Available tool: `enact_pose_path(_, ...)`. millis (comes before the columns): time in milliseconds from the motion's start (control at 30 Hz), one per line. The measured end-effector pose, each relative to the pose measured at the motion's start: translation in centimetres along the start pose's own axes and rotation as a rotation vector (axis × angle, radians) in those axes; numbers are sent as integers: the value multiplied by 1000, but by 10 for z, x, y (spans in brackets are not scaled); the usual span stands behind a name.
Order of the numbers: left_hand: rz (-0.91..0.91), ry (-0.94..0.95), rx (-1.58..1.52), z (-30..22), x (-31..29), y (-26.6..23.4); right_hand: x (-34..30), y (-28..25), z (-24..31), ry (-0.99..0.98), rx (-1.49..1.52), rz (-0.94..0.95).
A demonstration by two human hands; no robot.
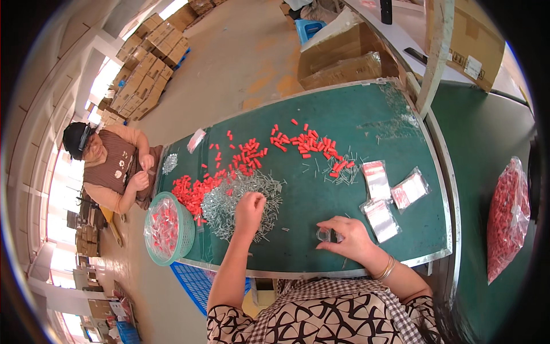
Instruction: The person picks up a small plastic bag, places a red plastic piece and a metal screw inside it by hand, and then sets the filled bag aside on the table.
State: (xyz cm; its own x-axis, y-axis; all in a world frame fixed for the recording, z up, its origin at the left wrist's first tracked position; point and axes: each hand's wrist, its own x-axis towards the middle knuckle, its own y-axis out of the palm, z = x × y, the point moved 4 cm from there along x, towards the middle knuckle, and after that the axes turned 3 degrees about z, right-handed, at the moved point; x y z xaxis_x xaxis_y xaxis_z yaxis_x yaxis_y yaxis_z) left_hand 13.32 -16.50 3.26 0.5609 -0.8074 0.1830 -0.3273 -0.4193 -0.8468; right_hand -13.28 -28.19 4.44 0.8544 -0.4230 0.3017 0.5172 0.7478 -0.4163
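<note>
Pinching a clear bag (324,234), apparently to steady it, the right hand (350,238) is occupied; the left hand (250,213) curls over metal fasteners (224,207), grasp indeterminable.

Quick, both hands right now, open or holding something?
Left hand: fingers curled by the metal fasteners; can't tell if holding any.
Right hand: holding clear plastic.

Stacked cartons (137,94) and green workbench (321,198) suggest a workshop.
</note>
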Motion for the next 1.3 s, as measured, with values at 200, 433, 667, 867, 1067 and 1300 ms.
enact_pose_path(200, 48, -91, -28, 5, -5, -7, 1, 1, -2, 22, -10, 17)
enact_pose_path(433, -36, 128, 197, -2, 9, 1, 1, 3, -1, 57, -9, 40)
enact_pose_path(667, 167, 210, 410, -7, 24, 18, 0, 3, -4, 56, -18, 19)
enact_pose_path(867, 182, 142, 419, 4, 29, 19, 0, 3, -1, 55, 21, 23)
enact_pose_path(1067, -38, -65, -69, -29, 4, 0, 1, -1, -6, 77, 71, -28)
enact_pose_path(1300, 229, 166, -508, -133, -48, 8, 1, 2, -6, 153, 116, 8)
